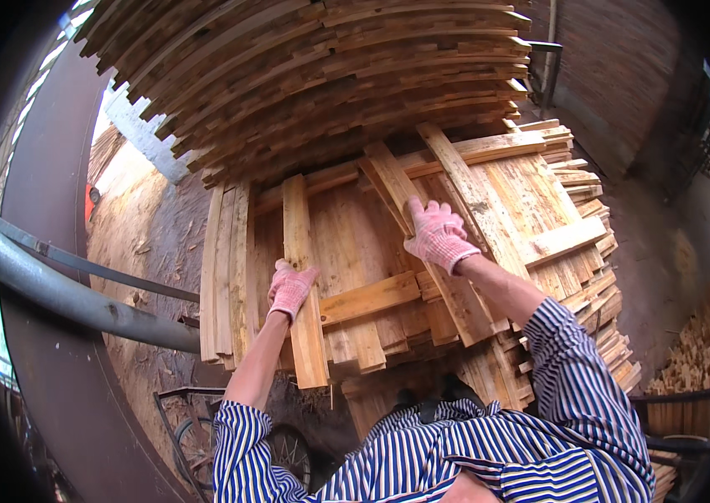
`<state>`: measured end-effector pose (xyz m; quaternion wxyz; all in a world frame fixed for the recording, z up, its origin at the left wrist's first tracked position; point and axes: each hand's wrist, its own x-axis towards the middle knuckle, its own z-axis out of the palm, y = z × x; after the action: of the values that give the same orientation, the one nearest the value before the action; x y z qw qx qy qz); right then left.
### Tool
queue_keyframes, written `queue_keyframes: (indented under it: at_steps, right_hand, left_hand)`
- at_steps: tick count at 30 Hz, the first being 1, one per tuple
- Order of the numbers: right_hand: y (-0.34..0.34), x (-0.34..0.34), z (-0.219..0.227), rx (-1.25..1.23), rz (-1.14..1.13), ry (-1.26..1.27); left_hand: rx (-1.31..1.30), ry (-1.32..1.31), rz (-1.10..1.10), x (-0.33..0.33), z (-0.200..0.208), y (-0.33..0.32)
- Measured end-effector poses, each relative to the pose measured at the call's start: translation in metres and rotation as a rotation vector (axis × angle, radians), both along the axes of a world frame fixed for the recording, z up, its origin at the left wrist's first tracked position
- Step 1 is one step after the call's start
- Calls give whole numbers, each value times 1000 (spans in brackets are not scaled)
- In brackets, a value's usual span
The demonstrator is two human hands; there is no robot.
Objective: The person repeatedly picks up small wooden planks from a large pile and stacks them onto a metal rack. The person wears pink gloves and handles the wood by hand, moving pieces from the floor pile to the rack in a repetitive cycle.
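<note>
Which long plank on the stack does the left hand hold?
The long, yellowish wooden plank left of the short orange wooden crosspiece: the pink-gloved left hand grips it; the pink-gloved right hand is on another plank.

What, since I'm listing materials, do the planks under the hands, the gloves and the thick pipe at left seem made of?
Planks: probably bare sawn wood, showing visible grain and dark marks. Gloves: seemingly knitted yarn, matte, with ribbed cuffs; cotton or synthetic, I can't tell. Pipe: likely metal, perhaps galvanized, given its smooth grey sheen.
</note>
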<state>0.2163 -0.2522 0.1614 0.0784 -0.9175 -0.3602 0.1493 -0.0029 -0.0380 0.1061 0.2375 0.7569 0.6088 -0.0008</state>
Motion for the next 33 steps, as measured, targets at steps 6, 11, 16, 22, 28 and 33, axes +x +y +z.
queue_keyframes:
  at_steps: [6,11,16,22,28,33]
  right_hand:
    - [7,-1,-9,78,-2,226]
    - [4,7,-12,96,-44,218]
    - [12,-8,-1,36,-93,215]
    - [44,-56,-12,185,-22,144]
    - [146,-122,-23,269,25,256]
    - [181,-138,-73,542,117,418]
  left_hand:
    - [137,133,64,-11,-18,17]
    - [150,-1,104,-15,-1,40]
    - [146,-99,175,-13,-2,58]
    - [295,-110,-58,-28,25,55]
    - [688,-130,-58,-132,51,161]
    - [99,-248,14,-212,7,211]
